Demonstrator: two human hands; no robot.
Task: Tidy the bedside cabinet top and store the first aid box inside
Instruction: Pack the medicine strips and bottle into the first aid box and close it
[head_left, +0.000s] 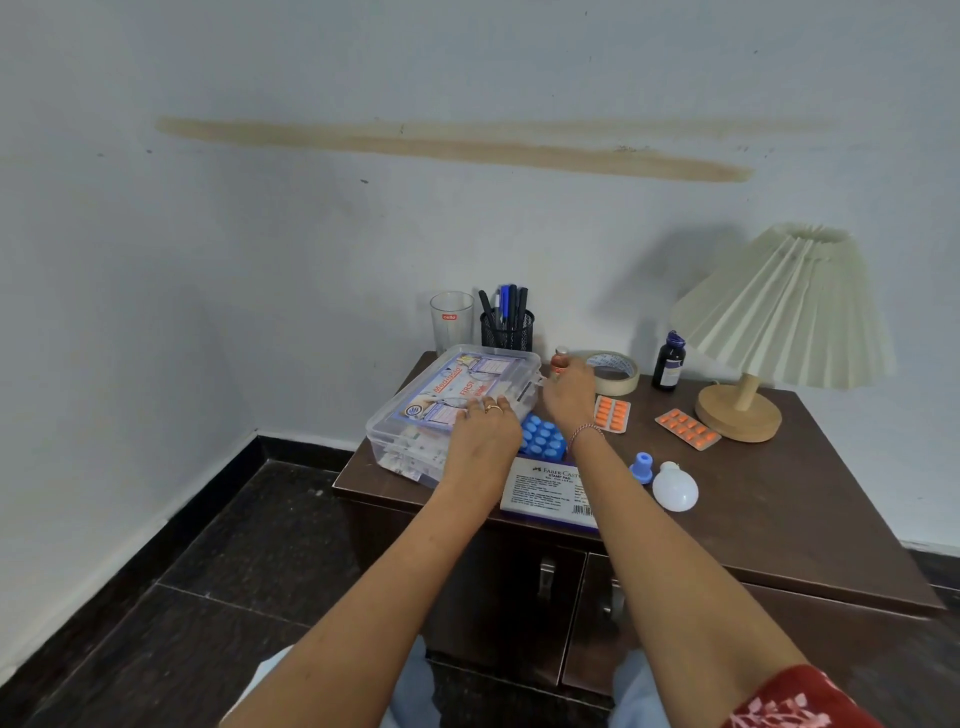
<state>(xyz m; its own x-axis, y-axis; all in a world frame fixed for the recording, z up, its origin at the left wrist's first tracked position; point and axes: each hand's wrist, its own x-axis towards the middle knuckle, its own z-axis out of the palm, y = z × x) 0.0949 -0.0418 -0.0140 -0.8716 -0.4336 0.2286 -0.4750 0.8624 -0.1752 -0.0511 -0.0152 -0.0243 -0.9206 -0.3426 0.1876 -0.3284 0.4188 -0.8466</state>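
A glass marked "cello" stands at the back left. The clear first aid box, whose lid label reads "FIRST", sits at the left end of the dark brown tabletop. The left hand rests on its lid, grip loose and holding nothing. The right hand is at the box's right edge, and I cannot tell its grip. A "FABER-CASTELL STAMP PAD" carton lies at the front edge. The wall is pale and the floor is dark tile.

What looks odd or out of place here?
The white light bulb lies loose on its side on the dark brown wooden cabinet top and could roll. A long brownish streak stains the pale wall.
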